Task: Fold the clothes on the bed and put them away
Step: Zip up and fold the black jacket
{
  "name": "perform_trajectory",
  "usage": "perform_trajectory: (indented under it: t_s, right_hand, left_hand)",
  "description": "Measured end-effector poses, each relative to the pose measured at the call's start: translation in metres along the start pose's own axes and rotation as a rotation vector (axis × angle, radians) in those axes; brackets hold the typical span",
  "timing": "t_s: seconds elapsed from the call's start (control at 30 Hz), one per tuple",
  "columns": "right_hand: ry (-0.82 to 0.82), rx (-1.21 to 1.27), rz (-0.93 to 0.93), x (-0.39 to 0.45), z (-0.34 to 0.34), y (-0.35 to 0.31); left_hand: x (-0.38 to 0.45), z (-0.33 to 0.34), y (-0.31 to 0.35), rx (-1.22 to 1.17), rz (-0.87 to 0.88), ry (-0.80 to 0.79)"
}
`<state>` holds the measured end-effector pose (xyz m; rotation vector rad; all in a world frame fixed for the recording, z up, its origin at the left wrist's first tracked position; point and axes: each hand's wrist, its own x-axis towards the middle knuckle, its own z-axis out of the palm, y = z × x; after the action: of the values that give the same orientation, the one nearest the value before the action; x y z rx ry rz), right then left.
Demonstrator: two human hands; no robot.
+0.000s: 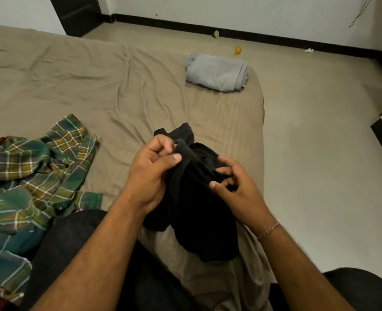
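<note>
Near the bed's [96,86] right edge, the left hand [150,173] is pinching the limp, light black garment [199,209]; the right hand's [235,187] curled fingers are gathering its bunched fabric, best held at a hem.

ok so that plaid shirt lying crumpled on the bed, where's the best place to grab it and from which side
Probably the far corner of the plaid shirt, the free flap lying flattest on the bed sheet at its upper right edge. Come in from above and from the right, the bare side of the bed; the rest is bunched in overlapping folds. Both the left hand and the right hand are now gripping the black garment.
</note>
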<state>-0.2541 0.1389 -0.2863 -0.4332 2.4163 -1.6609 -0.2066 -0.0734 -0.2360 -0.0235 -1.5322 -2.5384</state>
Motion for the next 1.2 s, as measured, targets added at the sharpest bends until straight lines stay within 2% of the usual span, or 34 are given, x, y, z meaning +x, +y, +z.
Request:
perform_trajectory:
  t_s: [0.1, 0.3, 0.47, 0.53, 0.57, 0.63, 0.7, 0.8, 0.9, 0.93, 0.97, 1.03, 1.1, 1.17, 1.2]
  right_hand:
    - [0.135, -0.085, -0.113, -0.003, 0.003, -0.01]
    - [0.622, -0.145, -0.354, -0.011, -0.025, -0.06]
    - [0.91, -0.081, -0.345, 0.024, -0.078, -0.102]
    - [0.936, -0.148, -0.299, 0.051, -0.093, -0.094]
    - [0.909, -0.206, -0.248, 0.064, -0.098, -0.084]
    - [0.754, -0.371, -0.101, 0.079, -0.097, -0.059]
    - [0.579, -0.536, -0.057, 0.075, -0.079, -0.038]
    - [0.421, -0.508, -0.199, 0.043, -0.039, -0.023]
    - [-0.029, -0.403, -0.15, 0.008, 0.003, -0.013]
    - [-0.148, -0.523, -0.159, -0.003, 0.013, -0.007]
    - [-0.197, -0.656, -0.183, -0.009, 0.02, 0.001]
    - [-0.103, -0.768, -0.266, -0.016, 0.027, 0.006]
    - [0.075, -0.644, -0.342, -0.019, 0.03, -0.01]
    - [0.209, -0.363, -0.37, -0.017, 0.031, -0.037]
    - [0.218, -0.162, -0.334, -0.015, 0.03, -0.051]
  left_hand:
    - [-0.002, 0.0, 0.01, -0.1, 0.086, 0.017]
    - [-0.007, -0.021, 0.051, -0.185, 0.262, 0.106]
    - [0.009, -0.069, 0.093, -0.177, 0.4, 0.243]
    - [0.026, -0.1, 0.091, -0.059, 0.353, 0.417]
    - [0.034, -0.118, 0.085, 0.076, 0.287, 0.551]
    - [0.044, -0.15, 0.068, 0.468, 0.094, 0.78]
    - [0.043, -0.163, 0.056, 0.758, -0.037, 0.84]
    - [0.035, -0.142, 0.052, 0.939, 0.031, 0.652]
    - [0.025, -0.105, 0.046, 1.332, 0.223, 0.367]
    - [0.022, -0.093, 0.043, 1.447, 0.304, 0.278]
    - [0.02, -0.081, 0.039, 1.506, 0.384, 0.156]
    - [0.014, -0.059, 0.027, 1.505, 0.407, -0.199]
    - [0.006, -0.04, 0.012, 1.558, 0.231, -0.522]
    - [0.005, -0.036, -0.001, 1.664, 0.205, -0.623]
    - [0.008, -0.037, 0.0, 1.625, 0.281, -0.58]
